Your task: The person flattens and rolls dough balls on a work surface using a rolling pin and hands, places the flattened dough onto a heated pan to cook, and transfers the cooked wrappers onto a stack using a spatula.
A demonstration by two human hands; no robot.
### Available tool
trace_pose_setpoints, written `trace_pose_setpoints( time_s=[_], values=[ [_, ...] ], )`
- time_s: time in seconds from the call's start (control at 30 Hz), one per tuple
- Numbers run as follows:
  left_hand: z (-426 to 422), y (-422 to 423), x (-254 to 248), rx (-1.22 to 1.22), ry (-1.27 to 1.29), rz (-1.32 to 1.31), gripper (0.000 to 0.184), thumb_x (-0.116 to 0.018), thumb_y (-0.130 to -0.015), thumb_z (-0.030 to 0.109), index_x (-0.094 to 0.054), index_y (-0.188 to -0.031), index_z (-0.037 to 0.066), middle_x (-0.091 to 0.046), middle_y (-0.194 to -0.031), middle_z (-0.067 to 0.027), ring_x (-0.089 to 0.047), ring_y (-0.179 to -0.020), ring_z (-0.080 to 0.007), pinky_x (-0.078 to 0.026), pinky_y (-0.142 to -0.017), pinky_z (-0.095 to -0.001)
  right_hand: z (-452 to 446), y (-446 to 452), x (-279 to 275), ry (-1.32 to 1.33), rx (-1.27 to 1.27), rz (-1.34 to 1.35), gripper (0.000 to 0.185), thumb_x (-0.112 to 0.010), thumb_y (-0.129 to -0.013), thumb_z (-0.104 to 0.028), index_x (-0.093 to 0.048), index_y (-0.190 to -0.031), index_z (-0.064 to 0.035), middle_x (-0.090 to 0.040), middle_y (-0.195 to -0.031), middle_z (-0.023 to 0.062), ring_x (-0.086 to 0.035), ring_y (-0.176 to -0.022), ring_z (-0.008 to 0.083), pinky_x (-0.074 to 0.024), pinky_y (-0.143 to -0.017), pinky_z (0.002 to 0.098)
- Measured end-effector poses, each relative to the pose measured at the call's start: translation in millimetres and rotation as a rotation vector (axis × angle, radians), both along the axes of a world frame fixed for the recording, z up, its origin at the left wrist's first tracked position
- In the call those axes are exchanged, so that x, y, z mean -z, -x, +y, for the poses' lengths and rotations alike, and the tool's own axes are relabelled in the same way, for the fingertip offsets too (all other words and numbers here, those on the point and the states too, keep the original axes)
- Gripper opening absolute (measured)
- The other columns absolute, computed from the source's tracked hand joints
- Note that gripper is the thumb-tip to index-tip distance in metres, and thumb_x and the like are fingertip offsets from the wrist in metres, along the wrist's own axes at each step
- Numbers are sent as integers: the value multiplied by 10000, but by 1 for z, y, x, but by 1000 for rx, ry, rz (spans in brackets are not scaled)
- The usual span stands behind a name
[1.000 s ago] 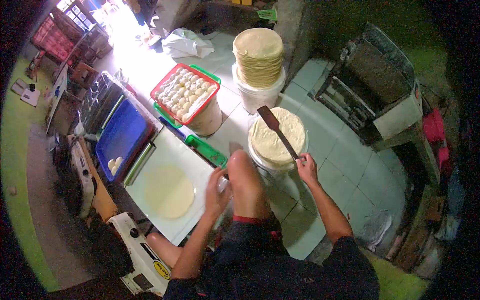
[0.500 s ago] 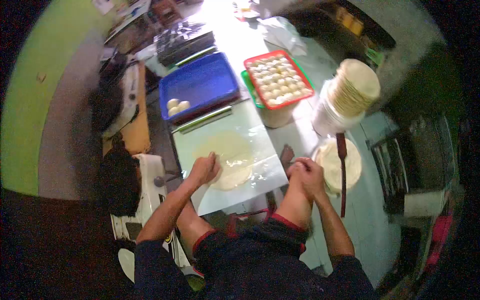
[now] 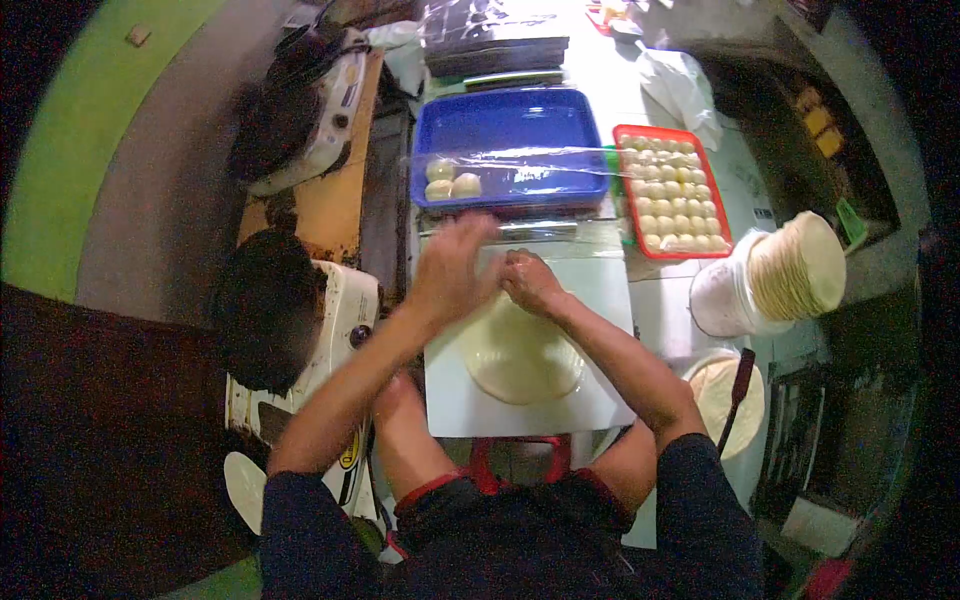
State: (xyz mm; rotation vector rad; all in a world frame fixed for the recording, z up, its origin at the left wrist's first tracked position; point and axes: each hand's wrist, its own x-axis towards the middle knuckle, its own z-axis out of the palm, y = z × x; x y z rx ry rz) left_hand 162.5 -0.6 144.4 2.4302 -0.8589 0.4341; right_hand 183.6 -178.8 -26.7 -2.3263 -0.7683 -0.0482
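Observation:
A flattened round of dough (image 3: 525, 365) lies on a white board (image 3: 455, 410) between my knees. Over the board's far half, my right hand (image 3: 532, 283) is closed with its fingertips pinched near the dough's far edge; what they hold, if anything, is hidden. Beside it, my left hand (image 3: 452, 268) is smeared by motion, so its fingers are unclear. Clear plastic film (image 3: 545, 158) stretches above the front part of a blue tray (image 3: 598, 130). Three dough balls (image 3: 466, 185) sit in that tray's near left corner.
Right of the blue tray, a red tray (image 3: 722, 225) holds rows of dough balls (image 3: 680, 190). A white bucket (image 3: 715, 300) carries a stack of thin rounds (image 3: 785, 280). More flat rounds (image 3: 712, 400) lie below it, by a dark stick (image 3: 740, 385). A white stove (image 3: 345, 300) stands left.
Both hands have moved to the board's far half, the right one leaving my right knee. The glossy film over the dough now spans the blue tray. The view has shifted left.

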Motion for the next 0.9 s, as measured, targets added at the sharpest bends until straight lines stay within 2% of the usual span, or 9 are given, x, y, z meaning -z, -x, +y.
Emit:
trace_pose_setpoints(
  time_s=[0.17,0.33,0.5,0.6,0.63,0.73,0.77,0.87,0.9],
  values=[
    [36,80,133,-276,105,360,408,-668,-859,132,-550,-1226,-2,-605,-1162,-230,-589,-1079,-421,-477,-942,-470,19,-28,20,149,-403,-74,101,-649,-797,-149,-708,-876,-127,-653,-1008,120,-602,-1000,339,-477,-895,467],
    [22,96,156,-615,107,323,422,-710,-816,121,-608,-1218,45,-614,-1208,-174,-537,-1184,-391,-417,-1021,-485,12,-37,49,-13,-622,-247,238,-631,-858,-166,-613,-1092,-124,-613,-1150,96,-534,-1168,351,-401,-946,543],
    [25,96,180,-614,134,276,232,-759,-791,135,-714,-1017,110,-570,-1296,-132,-514,-1198,-371,-385,-1023,-487,-2,-53,8,113,-713,250,415,-682,-905,-316,-583,-1230,-77,-659,-902,208,-640,-939,385,-522,-830,500],
    [16,105,179,-539,158,259,136,-759,-800,139,-726,-931,120,-576,-1322,-128,-496,-1261,-389,-367,-1053,-500,-2,-86,-29,704,-814,323,435,-755,-844,-388,-667,-1084,-36,-667,-1102,224,-625,-1085,390,-523,-911,448],
    [12,110,180,-522,68,208,144,-717,-886,173,-672,-994,90,-575,-1348,-149,-499,-1295,-390,-365,-1062,-531,2,-95,-33,810,-1012,231,406,-753,-856,-419,-704,-1001,-43,-677,-1139,194,-631,-1110,341,-517,-925,433],
    [1,127,201,-423,458,484,181,-644,-969,197,-593,-1083,65,-567,-1367,-183,-519,-1294,-391,-400,-1052,-505,-16,-101,-23,135,-1024,1166,457,-770,-844,-434,-684,-1057,-39,-689,-1124,145,-620,-1093,258,-494,-942,437],
    [-10,128,166,-566,610,839,210,-532,-1040,231,-506,-1133,44,-613,-1228,-196,-601,-1146,-361,-459,-969,-437,-20,-102,-19,191,-941,1323,533,-761,-871,-346,-620,-1299,-62,-657,-1268,91,-562,-1195,195,-425,-1044,363],
    [-10,121,188,-695,699,623,227,-486,-1056,254,-494,-1137,42,-607,-1044,-159,-610,-975,-285,-478,-873,-367,-38,-79,-16,8,-811,1151,671,-747,-894,-278,-462,-1473,-95,-513,-1455,94,-470,-1304,215,-357,-1106,366],
    [-9,120,191,-701,751,738,249,-448,-1071,281,-481,-1127,40,-535,-923,-83,-528,-836,-179,-466,-782,-341,-42,-70,-35,109,-787,1303,756,-733,-894,-226,-354,-1540,-119,-382,-1558,94,-415,-1340,229,-338,-1118,387]
  ],
)
